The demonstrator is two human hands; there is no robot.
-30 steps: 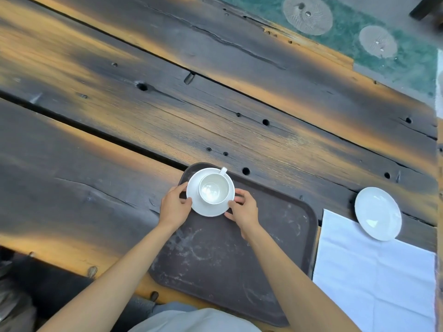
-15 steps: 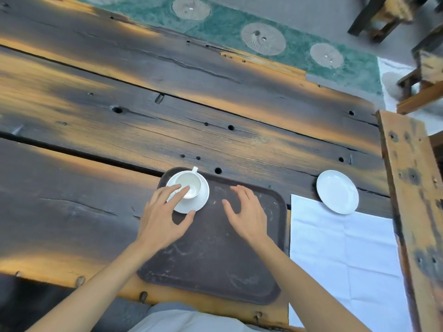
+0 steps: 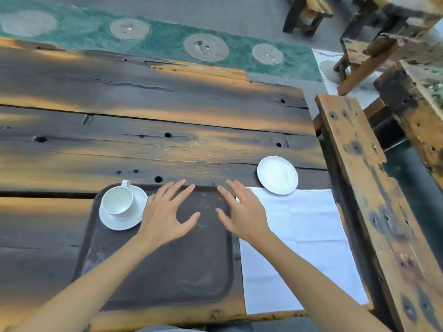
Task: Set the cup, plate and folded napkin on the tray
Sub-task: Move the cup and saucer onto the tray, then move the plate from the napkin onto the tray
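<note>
A white cup point(image 3: 117, 200) stands on its white saucer point(image 3: 121, 221) in the far left corner of the dark brown tray point(image 3: 182, 271). My left hand point(image 3: 167, 212) hovers open over the tray just right of the saucer, fingers spread, holding nothing. My right hand point(image 3: 242, 209) is open too, over the tray's right edge where it meets the white napkin point(image 3: 306, 248), which lies unfolded flat on the table. A small white plate point(image 3: 277, 174) sits on the table at the napkin's far edge, partly overlapping it.
The tray lies on a dark, weathered plank table point(image 3: 143, 144) with holes and cracks. A wooden bench point(image 3: 374, 200) runs along the table's right side, with more wooden furniture point(image 3: 388, 32) behind it. A green patterned floor point(image 3: 167, 41) lies beyond the far edge.
Both hands let go of the cup and saucer, now resting on the tray, and moved right with fingers spread. The view swung right, bringing the bench into sight.
</note>
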